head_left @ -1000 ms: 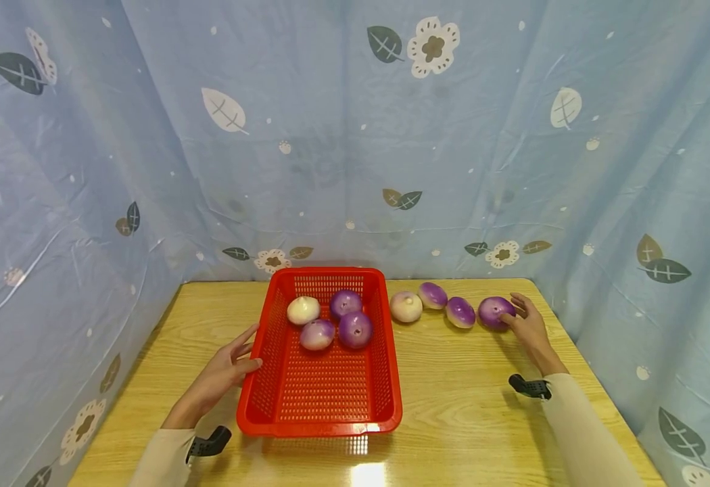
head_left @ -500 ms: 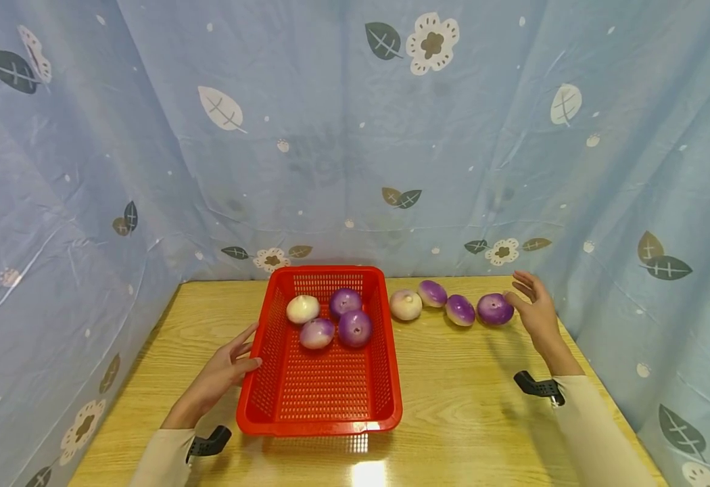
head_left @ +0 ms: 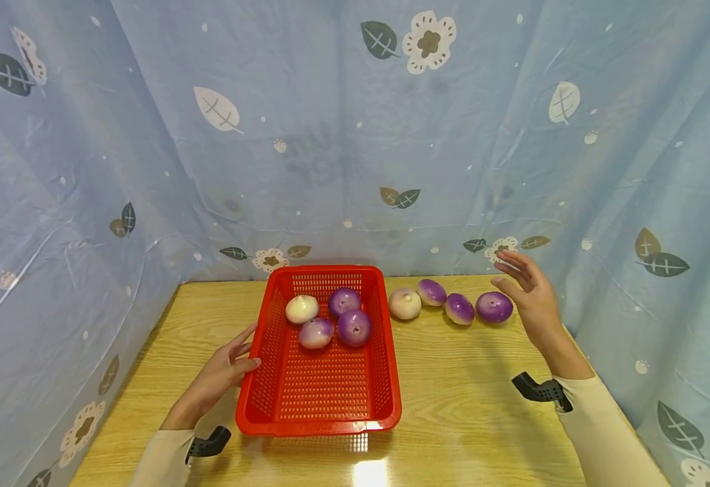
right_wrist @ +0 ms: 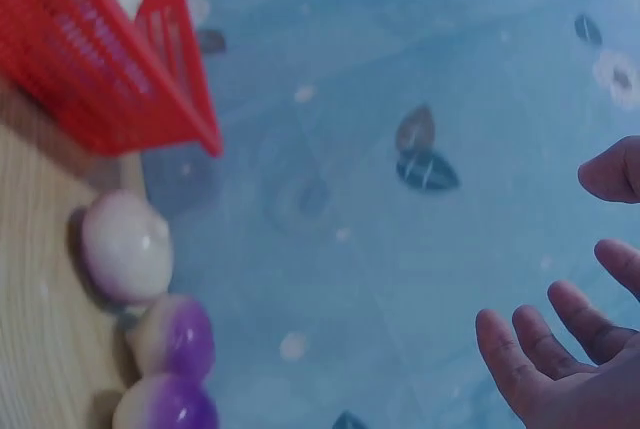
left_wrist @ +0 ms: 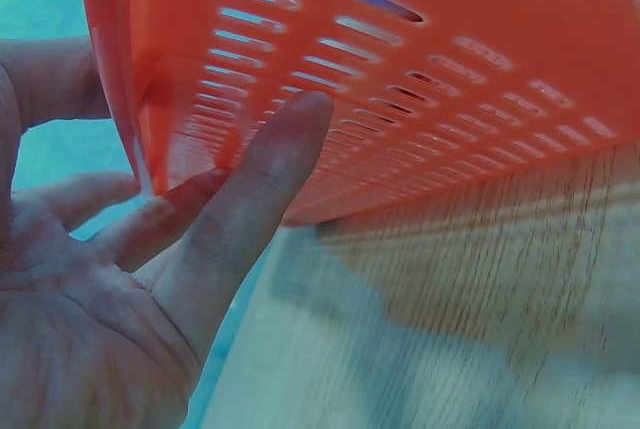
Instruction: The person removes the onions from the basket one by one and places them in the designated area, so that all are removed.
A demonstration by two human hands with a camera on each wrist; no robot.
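A red plastic basket (head_left: 320, 428) with slotted sides stands on the table, holding a pale onion (head_left: 302, 309) and three purple ones (head_left: 354, 328). My left hand (head_left: 218, 379) grips its left rim; in the left wrist view a finger (left_wrist: 270, 164) presses the slotted outer wall and the thumb goes behind the rim. My right hand (head_left: 537, 308) hovers above the table's right side, fingers apart and holding nothing. Below and left of it lies a purple onion (head_left: 493, 308). Two more purple-and-white onions (head_left: 459, 309) and a whitish onion (head_left: 405, 304) continue the row toward the basket.
A wooden table (head_left: 452, 399) carries everything. Blue patterned curtain (head_left: 349, 135) hangs behind it and along both sides. Dark camera mounts (head_left: 540, 390) sit at both wrists, over beige sleeves (head_left: 604, 433).
My right hand has let go of the rightmost purple onion and lifted up and away from it. That onion stays on the table. The left hand keeps its place on the basket.
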